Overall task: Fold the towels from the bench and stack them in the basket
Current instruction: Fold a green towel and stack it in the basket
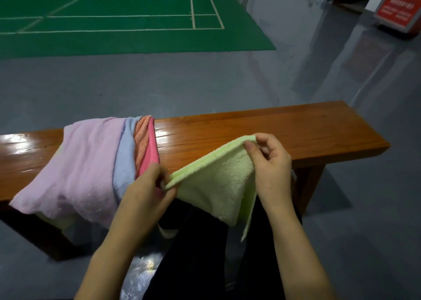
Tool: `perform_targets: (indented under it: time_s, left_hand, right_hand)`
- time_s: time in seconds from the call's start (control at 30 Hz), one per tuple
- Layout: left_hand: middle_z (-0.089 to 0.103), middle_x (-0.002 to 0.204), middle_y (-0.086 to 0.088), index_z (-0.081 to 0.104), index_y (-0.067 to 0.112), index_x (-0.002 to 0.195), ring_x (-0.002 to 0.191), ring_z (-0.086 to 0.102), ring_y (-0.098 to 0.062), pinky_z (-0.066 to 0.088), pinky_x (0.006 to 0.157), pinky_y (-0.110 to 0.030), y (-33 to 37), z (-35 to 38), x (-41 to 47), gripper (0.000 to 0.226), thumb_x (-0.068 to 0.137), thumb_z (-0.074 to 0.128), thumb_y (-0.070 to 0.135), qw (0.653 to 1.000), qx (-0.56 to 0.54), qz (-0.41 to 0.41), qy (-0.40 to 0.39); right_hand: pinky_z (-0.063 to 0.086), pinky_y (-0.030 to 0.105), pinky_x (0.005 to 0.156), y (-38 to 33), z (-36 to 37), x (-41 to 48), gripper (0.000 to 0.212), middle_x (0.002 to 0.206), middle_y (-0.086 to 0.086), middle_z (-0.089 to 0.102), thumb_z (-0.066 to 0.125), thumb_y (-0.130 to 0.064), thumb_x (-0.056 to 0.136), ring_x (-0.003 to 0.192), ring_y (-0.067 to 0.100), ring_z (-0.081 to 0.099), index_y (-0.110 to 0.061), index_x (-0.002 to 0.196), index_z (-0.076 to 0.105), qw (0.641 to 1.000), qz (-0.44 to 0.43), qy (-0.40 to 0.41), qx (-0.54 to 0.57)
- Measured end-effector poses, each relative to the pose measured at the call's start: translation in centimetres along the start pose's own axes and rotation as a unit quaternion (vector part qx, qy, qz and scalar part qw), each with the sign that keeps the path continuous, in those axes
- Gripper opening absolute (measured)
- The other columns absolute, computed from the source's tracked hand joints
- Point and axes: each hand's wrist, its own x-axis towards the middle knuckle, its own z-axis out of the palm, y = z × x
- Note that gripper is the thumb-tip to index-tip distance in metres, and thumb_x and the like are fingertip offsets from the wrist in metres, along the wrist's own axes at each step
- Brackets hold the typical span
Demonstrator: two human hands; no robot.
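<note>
A person is holding a pale green towel [218, 185] over the bench's [284, 131] near edge, already doubled. The left hand [148, 185] is pinching one folded corner; the right hand [266, 160] is pinching the opposite one. Soft, light terry is sagging between them, so corners are giving the surest hold. More towels [91, 163] are lying draped across the bench's left part. The basket appears out of view.

Bench [273, 128] – glossy varnished wood; green towel [218, 185] – fluffy terry.
</note>
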Motion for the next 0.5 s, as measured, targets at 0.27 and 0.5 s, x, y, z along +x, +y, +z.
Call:
perform_targets:
  time_s: [0.27, 0.5]
  left_hand:
    - [0.053, 0.071, 0.01, 0.056, 0.016, 0.082, 0.066, 0.048, 0.003, 0.036, 0.061, -0.009, 4.9, -1.4, 4.1, 0.004, 0.081, 0.052, 0.017, 0.986, -0.151, 0.014, 0.066]
    - [0.061, 0.076, 0.007, 0.061, 0.022, 0.087, 0.071, 0.053, -0.007, 0.044, 0.062, -0.023, 10.1, -3.9, 7.4, 0.006, 0.091, 0.058, 0.025, 0.919, -0.367, -0.027, 0.141]
  right_hand:
    - [0.035, 0.011, 0.069, -3.9, 0.1, 1.9, 0.014, 0.085, -0.008, 0.044, 0.049, -0.017, 0.098, 0.072, -0.004, 0.043, -0.022, 0.086, 0.046, 0.995, -0.053, 0.08, -0.025]
    - [0.039, 0.026, 0.057, -10.7, -1.0, 3.5, 0.013, 0.08, 0.006, 0.049, 0.047, -0.024, 0.099, 0.066, 0.015, 0.043, -0.022, 0.087, 0.048, 0.993, -0.101, 0.038, 0.056]
